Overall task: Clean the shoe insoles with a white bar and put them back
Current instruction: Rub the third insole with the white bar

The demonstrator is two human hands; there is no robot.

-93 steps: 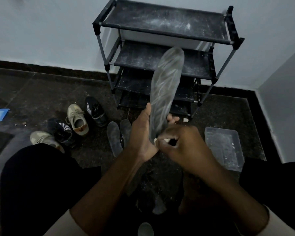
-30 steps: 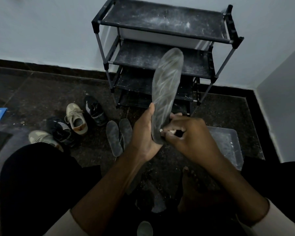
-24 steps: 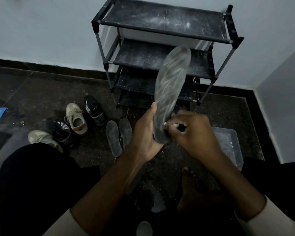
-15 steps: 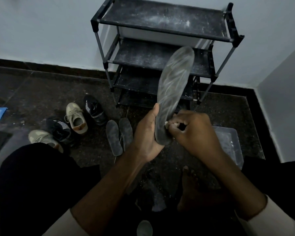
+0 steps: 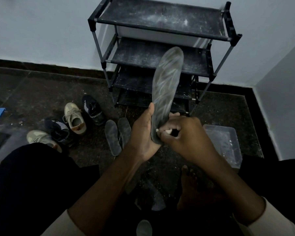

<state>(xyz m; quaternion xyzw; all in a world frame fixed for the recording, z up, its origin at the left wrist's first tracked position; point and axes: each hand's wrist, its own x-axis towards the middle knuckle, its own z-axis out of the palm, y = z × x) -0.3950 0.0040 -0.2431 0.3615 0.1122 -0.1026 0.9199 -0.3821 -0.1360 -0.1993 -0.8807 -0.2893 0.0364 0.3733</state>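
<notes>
A dark grey insole (image 5: 167, 82) streaked with white marks stands nearly upright in front of me. My left hand (image 5: 143, 133) grips its heel end, thumb along the left edge. My right hand (image 5: 182, 135) pinches a small white bar (image 5: 167, 132) against the insole's lower part. Two more dark insoles (image 5: 112, 135) lie side by side on the floor to the left of my hands. Another insole (image 5: 153, 196) lies on the floor below my arms, partly hidden.
A black dusty shoe rack (image 5: 160, 48) stands against the wall behind the insole. Two beige shoes (image 5: 75, 118) and two black shoes (image 5: 92, 109) lie at the left. A clear plastic tub (image 5: 223, 143) sits at the right. My bare foot (image 5: 191, 181) rests on the dark floor.
The insole's top has swung a little to the right and back again. My right hand with the bar has shifted slightly down along the insole's lower part.
</notes>
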